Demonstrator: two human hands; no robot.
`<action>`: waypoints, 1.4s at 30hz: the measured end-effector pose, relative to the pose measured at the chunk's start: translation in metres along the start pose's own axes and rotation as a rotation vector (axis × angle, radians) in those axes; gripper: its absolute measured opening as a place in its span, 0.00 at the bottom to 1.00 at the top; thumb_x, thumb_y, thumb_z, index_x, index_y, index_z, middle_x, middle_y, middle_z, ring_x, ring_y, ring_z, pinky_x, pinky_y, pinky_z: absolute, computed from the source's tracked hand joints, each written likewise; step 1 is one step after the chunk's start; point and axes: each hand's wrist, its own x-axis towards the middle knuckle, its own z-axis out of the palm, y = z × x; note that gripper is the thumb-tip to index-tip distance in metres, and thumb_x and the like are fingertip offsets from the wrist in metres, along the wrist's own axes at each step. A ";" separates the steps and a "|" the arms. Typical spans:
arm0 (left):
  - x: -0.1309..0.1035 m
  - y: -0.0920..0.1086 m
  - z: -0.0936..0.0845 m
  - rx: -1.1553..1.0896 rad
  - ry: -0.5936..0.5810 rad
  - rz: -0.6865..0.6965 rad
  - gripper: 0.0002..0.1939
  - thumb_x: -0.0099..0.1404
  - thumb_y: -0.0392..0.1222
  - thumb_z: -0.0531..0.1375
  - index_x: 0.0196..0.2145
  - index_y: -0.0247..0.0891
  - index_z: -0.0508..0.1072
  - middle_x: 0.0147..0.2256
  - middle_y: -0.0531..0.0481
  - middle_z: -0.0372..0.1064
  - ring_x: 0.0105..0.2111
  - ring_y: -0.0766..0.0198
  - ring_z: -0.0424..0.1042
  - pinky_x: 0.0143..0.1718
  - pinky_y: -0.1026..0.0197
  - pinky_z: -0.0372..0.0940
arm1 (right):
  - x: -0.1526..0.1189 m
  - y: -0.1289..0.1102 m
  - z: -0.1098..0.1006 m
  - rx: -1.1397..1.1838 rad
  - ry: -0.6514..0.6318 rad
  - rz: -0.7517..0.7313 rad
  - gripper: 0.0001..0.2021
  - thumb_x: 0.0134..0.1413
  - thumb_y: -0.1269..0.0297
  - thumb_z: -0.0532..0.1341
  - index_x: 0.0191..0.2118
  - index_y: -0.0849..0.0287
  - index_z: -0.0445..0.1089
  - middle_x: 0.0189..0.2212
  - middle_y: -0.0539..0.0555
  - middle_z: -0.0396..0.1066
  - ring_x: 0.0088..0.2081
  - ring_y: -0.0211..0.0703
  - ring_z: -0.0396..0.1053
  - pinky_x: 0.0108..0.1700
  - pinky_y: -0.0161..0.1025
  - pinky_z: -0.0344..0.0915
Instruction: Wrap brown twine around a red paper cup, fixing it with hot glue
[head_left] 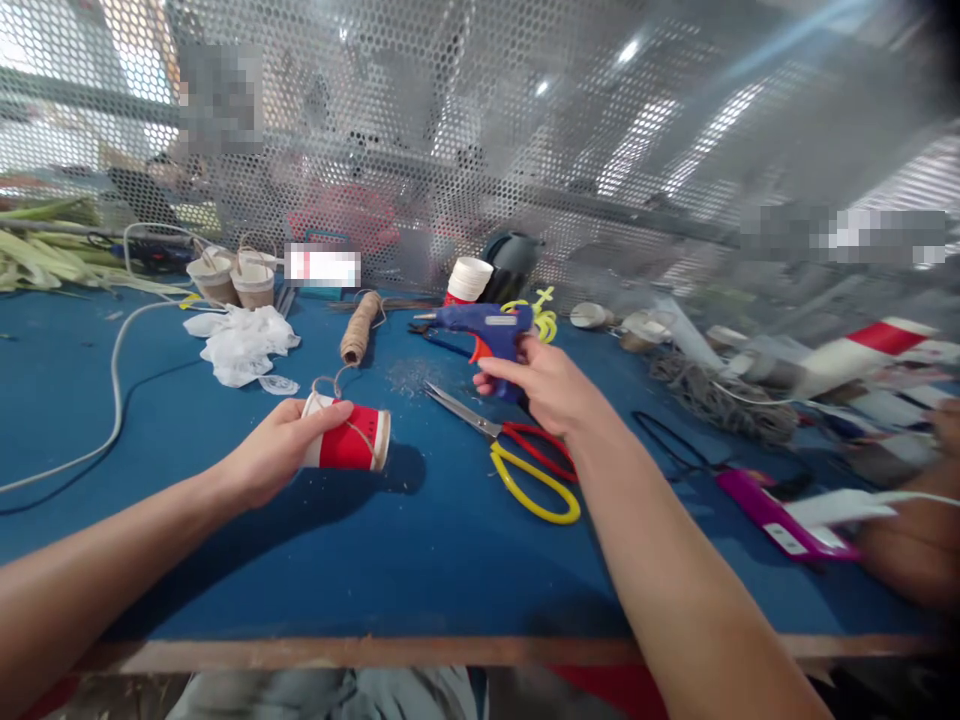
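Note:
My left hand grips a red and white paper cup lying on its side above the blue table, with a loop of brown twine at its base. My right hand holds a blue glue gun by its handle, nozzle pointing left, above the table. Scissors with red and yellow handles lie on the table just below my right hand.
A twine spool, crumpled white plastic, two twine-wrapped cups and a stack of cups sit further back. A perforated metal screen stands behind. Another person's hand and a purple glue gun are at the right.

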 end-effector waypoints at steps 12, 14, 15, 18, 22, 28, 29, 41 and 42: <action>0.006 0.002 -0.002 0.038 0.074 0.023 0.13 0.52 0.47 0.61 0.21 0.33 0.71 0.19 0.52 0.70 0.18 0.70 0.64 0.22 0.68 0.56 | -0.072 -0.034 0.007 -0.131 -0.294 -0.122 0.09 0.46 0.60 0.59 0.22 0.59 0.65 0.12 0.47 0.64 0.15 0.34 0.63 0.18 0.30 0.61; 0.006 0.002 -0.002 0.040 0.091 0.024 0.13 0.52 0.47 0.61 0.21 0.33 0.71 0.19 0.52 0.70 0.18 0.70 0.64 0.22 0.68 0.56 | -0.074 -0.032 0.009 -0.195 -0.278 -0.162 0.11 0.47 0.60 0.58 0.20 0.58 0.64 0.12 0.46 0.64 0.16 0.34 0.62 0.19 0.31 0.60; 0.005 0.002 -0.002 0.045 0.095 0.022 0.13 0.52 0.48 0.61 0.21 0.33 0.71 0.19 0.52 0.70 0.19 0.70 0.65 0.23 0.68 0.56 | -0.075 -0.031 0.009 -0.219 -0.273 -0.187 0.11 0.48 0.60 0.58 0.20 0.58 0.63 0.12 0.46 0.64 0.16 0.34 0.62 0.20 0.31 0.60; 0.005 0.002 -0.002 0.055 0.102 0.016 0.14 0.53 0.48 0.60 0.23 0.32 0.71 0.20 0.51 0.70 0.19 0.69 0.65 0.23 0.68 0.56 | -0.077 -0.028 0.011 -0.270 -0.264 -0.258 0.09 0.49 0.60 0.57 0.22 0.57 0.64 0.12 0.45 0.62 0.16 0.34 0.60 0.22 0.32 0.60; 0.006 0.002 -0.001 0.046 0.133 0.018 0.13 0.53 0.48 0.59 0.24 0.32 0.72 0.20 0.51 0.70 0.20 0.68 0.66 0.24 0.67 0.57 | -0.077 -0.026 0.012 -0.299 -0.258 -0.316 0.06 0.49 0.61 0.57 0.26 0.56 0.66 0.14 0.45 0.63 0.17 0.36 0.59 0.24 0.34 0.61; 0.007 0.003 -0.002 0.033 0.114 0.009 0.13 0.54 0.47 0.59 0.23 0.33 0.71 0.20 0.50 0.70 0.20 0.68 0.66 0.23 0.67 0.57 | -0.078 -0.026 0.013 -0.309 -0.258 -0.342 0.05 0.49 0.62 0.57 0.26 0.57 0.64 0.21 0.47 0.67 0.22 0.36 0.61 0.26 0.33 0.60; 0.007 0.002 -0.003 0.039 0.115 0.011 0.13 0.54 0.47 0.59 0.23 0.33 0.71 0.20 0.51 0.70 0.19 0.68 0.66 0.23 0.67 0.57 | -0.078 -0.027 0.013 -0.320 -0.257 -0.342 0.06 0.49 0.62 0.57 0.26 0.57 0.64 0.21 0.47 0.66 0.22 0.36 0.61 0.26 0.33 0.60; 0.006 0.004 0.000 0.023 0.130 0.016 0.12 0.55 0.45 0.59 0.26 0.32 0.72 0.20 0.51 0.70 0.19 0.69 0.66 0.23 0.67 0.57 | -0.081 -0.030 0.014 -0.388 -0.246 -0.359 0.08 0.50 0.63 0.56 0.23 0.57 0.60 0.19 0.46 0.62 0.21 0.34 0.59 0.25 0.32 0.58; 0.006 0.004 0.000 0.024 0.133 0.014 0.12 0.55 0.45 0.59 0.26 0.32 0.72 0.20 0.51 0.70 0.19 0.69 0.66 0.23 0.67 0.57 | -0.082 -0.031 0.014 -0.388 -0.241 -0.358 0.08 0.50 0.63 0.56 0.23 0.57 0.60 0.19 0.46 0.63 0.21 0.34 0.59 0.25 0.32 0.58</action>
